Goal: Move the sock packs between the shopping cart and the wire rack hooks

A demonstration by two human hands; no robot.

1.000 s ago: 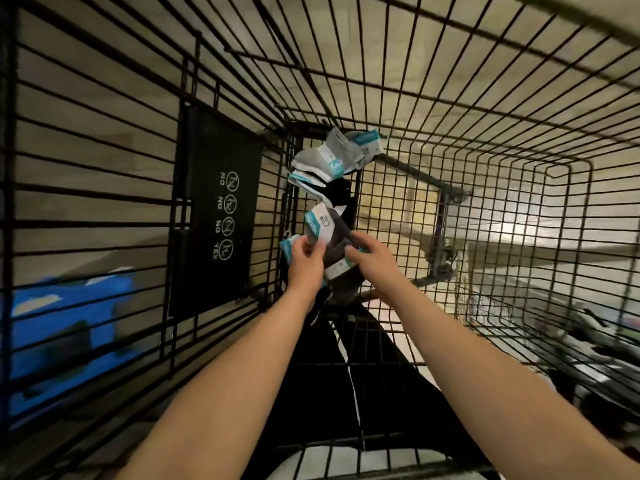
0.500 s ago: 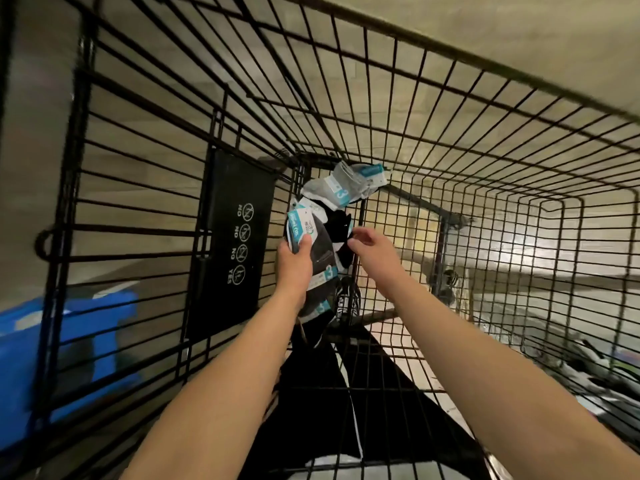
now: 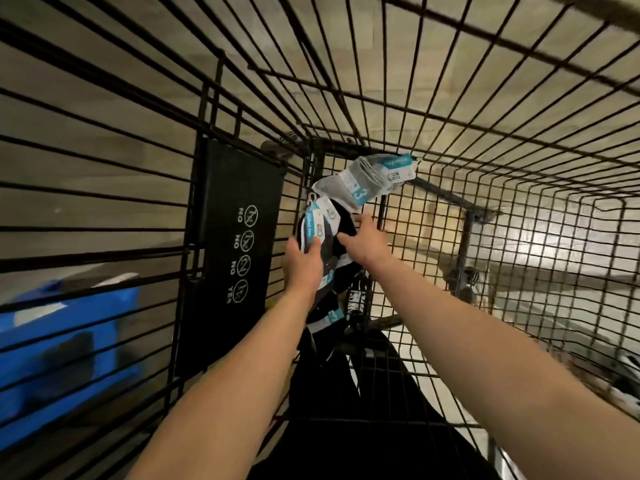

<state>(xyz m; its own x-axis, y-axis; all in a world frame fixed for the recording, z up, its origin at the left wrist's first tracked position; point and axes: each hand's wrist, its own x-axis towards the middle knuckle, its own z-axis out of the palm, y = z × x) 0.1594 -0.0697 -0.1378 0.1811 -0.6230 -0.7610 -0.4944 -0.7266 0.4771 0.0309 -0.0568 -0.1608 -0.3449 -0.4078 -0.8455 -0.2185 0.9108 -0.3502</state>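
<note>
Head view: at frame centre, inside the wire cart [image 3: 450,98], the left hand [image 3: 304,263] curls its fingers round a dark sock pack [image 3: 317,230]. The right hand [image 3: 363,242] touches the pack's dark fabric, fingers loosely bent, gripping nothing clearly. A grey pack [image 3: 374,178] hangs just above.

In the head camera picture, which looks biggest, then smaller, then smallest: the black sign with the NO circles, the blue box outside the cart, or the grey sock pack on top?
1. Black sign and blue box: look alike, unranked
2. Grey sock pack: smallest
</note>
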